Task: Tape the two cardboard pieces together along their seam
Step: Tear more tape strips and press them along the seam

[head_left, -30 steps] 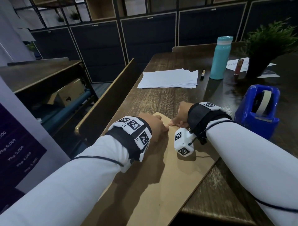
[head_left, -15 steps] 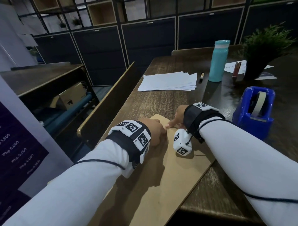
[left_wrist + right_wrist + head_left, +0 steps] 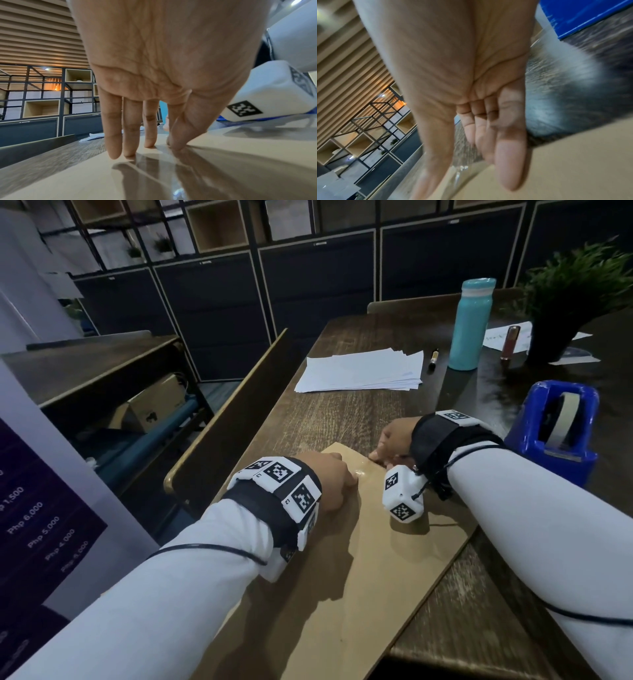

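The cardboard [image 3: 346, 559] lies flat on the table [image 3: 342, 412]. Left hand [image 3: 329, 481] and right hand [image 3: 394, 440], fingers straight and together, press clear tape [image 3: 363, 472]; rub firmly along the seam, without bubbles.

Right hand [image 3: 394, 440] slid away from left hand [image 3: 329, 481] toward cardboard [image 3: 359, 559] far edge; glossy tape [image 3: 363, 473] exposed between hands.

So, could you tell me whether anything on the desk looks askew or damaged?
Nothing stands out. The cardboard lies flat, overhanging the table edge; both hands press clear tape onto it.
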A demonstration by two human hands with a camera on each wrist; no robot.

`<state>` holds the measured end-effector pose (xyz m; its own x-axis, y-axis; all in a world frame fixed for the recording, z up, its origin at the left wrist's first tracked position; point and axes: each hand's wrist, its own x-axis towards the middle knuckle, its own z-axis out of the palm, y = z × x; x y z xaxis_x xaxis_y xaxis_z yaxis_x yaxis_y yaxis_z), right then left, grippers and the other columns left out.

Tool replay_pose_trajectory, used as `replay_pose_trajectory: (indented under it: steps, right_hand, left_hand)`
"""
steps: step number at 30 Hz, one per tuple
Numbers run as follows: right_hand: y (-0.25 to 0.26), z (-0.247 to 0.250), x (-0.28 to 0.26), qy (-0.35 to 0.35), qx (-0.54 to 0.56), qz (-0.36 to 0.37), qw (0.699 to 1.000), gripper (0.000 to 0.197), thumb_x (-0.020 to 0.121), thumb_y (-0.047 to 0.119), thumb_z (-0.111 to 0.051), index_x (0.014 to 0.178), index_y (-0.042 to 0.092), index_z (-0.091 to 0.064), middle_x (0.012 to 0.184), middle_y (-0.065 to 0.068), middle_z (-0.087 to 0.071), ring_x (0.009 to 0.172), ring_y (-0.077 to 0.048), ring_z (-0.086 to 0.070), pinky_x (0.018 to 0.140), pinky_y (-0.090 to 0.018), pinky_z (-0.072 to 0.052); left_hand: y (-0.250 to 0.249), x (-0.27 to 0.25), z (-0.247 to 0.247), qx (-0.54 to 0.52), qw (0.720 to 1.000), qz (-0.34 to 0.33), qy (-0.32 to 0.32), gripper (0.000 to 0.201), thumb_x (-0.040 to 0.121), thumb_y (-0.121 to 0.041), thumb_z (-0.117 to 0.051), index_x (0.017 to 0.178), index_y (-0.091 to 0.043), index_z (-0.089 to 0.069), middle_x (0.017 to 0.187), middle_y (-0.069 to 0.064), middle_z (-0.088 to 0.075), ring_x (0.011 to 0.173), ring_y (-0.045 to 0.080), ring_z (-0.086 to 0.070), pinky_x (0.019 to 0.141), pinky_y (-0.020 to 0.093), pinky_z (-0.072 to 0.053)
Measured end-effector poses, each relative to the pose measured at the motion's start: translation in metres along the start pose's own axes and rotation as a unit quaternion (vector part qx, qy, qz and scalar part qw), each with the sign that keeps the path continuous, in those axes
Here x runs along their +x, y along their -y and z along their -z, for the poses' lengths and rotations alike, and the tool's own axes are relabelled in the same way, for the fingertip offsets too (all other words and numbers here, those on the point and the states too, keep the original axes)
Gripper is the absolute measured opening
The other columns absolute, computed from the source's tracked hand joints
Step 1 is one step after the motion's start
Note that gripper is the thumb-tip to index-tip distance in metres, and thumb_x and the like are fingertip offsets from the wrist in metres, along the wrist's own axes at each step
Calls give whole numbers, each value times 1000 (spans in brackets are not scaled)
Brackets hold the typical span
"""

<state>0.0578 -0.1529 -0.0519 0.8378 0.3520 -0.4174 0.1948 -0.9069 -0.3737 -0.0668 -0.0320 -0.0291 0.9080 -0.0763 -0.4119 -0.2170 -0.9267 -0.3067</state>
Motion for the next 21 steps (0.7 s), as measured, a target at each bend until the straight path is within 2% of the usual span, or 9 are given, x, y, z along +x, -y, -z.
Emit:
replay_pose_trajectory:
  steps: [3,6,8,10,12,13,15,18,21]
  right_hand:
    - [6,-1,1,-2,-32,-13,999,49,74,58,-70,75,10,-60,76,-5,-66,74,-23,-58,79,-33,-47]
    - [11,-3,2,-6,-95,-7,995,56,64,64,-74,76,10,-64,86,-7,-73,84,-27,-67,90,-39,-52]
    - [8,-2,2,1,-88,-3,996,53,65,59,-77,79,10,-64,83,-8,-71,82,-28,-65,87,-38,-51]
    - [4,1,-2,12,-55,1,998,43,73,47,-77,87,9,-63,76,-6,-65,78,-25,-59,80,-36,-48]
    - [0,2,-7,5,-29,0,1000,36,80,36,-74,98,7,-63,78,-5,-62,76,-22,-55,74,-33,-45]
    - [1,3,-9,-2,-19,1,1000,34,81,36,-73,97,7,-63,77,-4,-61,71,-20,-54,71,-32,-45]
    - [4,3,-10,1,-11,-1,1000,37,79,45,-72,84,10,-62,69,-2,-59,62,-18,-52,66,-30,-43]
    - [11,1,-8,-2,-61,-9,998,48,74,58,-71,75,11,-60,69,-2,-61,71,-22,-56,75,-32,-46]
    - [17,-2,-10,-16,-102,-14,995,45,78,54,-69,68,12,-55,73,-4,-61,79,-25,-56,79,-33,-45]
  left_hand:
    - [0,0,0,-1,1000,-1,-5,50,98,-23,-43,146,-35,-35,137,5,-40,117,30,-51,80,33,-40]
    - [-1,-2,-1,2,1000,-7,-16,48,98,-27,-42,144,-33,-37,134,5,-43,114,28,-52,81,33,-42]
    - [-2,-2,-3,-1,1000,-11,-22,47,98,-31,-38,145,-30,-37,133,6,-43,115,28,-52,88,35,-44]
    - [-2,-3,-5,-13,999,-13,-35,46,98,-36,-34,143,-30,-41,131,7,-45,114,29,-53,94,39,-46]
    - [-1,-2,-8,-23,999,-11,-43,45,97,-40,-34,140,-30,-46,128,7,-47,111,30,-55,94,41,-46]
    - [0,-1,-9,-26,999,-11,-45,45,96,-42,-35,138,-29,-48,126,6,-48,110,29,-55,94,42,-47]
    - [1,1,-11,-29,998,-10,-46,45,93,-47,-39,133,-30,-51,123,5,-49,107,29,-56,91,41,-48]
    - [3,3,-12,-34,999,-5,-42,50,88,-51,-44,134,-33,-50,121,4,-48,107,28,-55,87,39,-49]
    - [3,6,-13,-51,998,5,-30,59,85,-60,-46,137,-33,-47,126,3,-47,108,28,-55,87,40,-49]
